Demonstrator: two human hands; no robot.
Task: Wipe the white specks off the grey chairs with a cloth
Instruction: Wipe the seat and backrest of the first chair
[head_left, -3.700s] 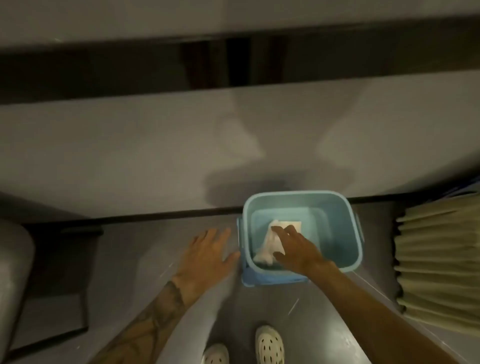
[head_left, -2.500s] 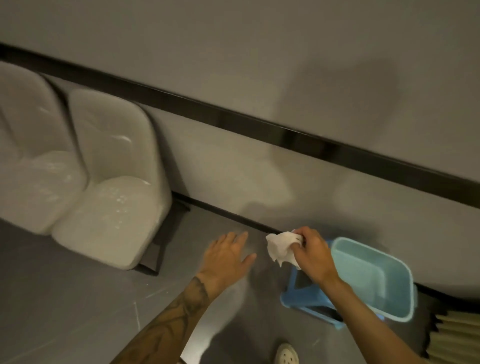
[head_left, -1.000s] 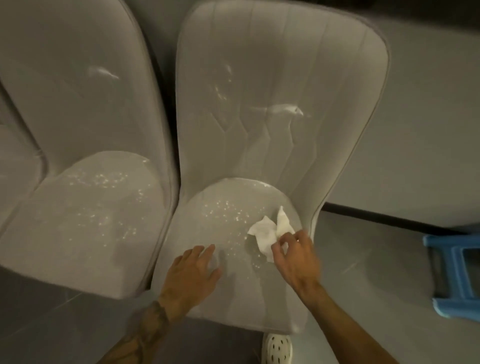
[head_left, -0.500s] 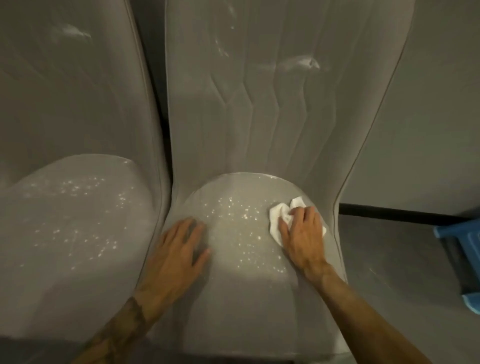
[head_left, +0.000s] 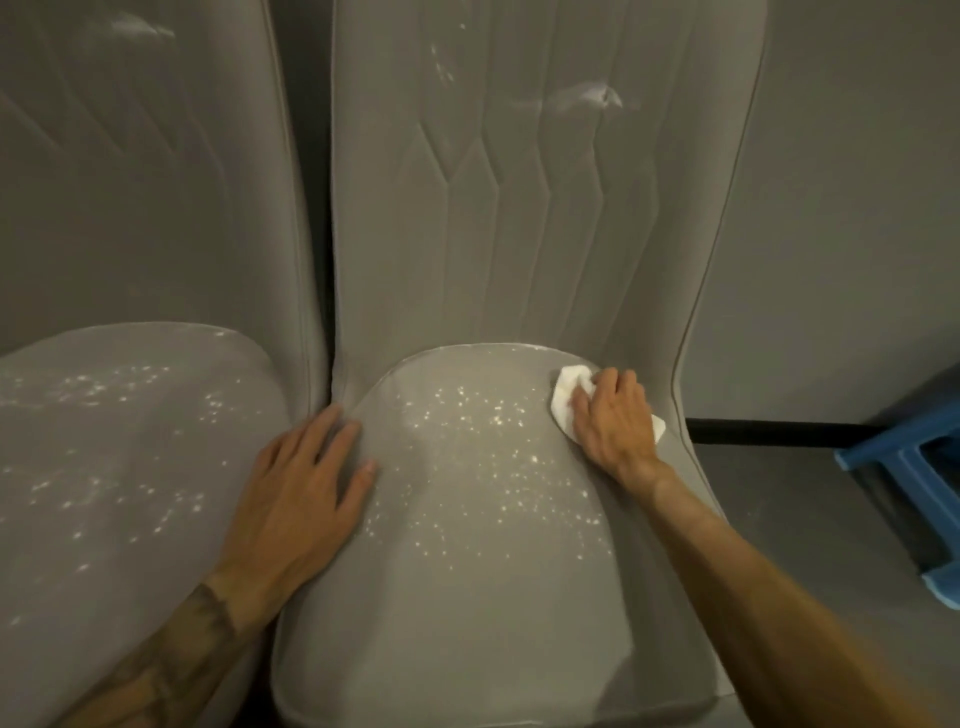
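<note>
White specks (head_left: 483, 457) dot the middle of the right chair's seat (head_left: 467, 623). Your right hand (head_left: 615, 421) grips the bunched cloth (head_left: 563, 397) at the seat's far right corner, just below the backrest (head_left: 519, 208). Your left hand (head_left: 306, 488) lies flat and relaxed on the seat's left edge. Bunched this small, the cloth may push specks off the front edge onto the floor (head_left: 805, 519) rather than lift them. The left chair (head_left: 130, 467) is just as speckled, and a loaded cloth could smear it.
</note>
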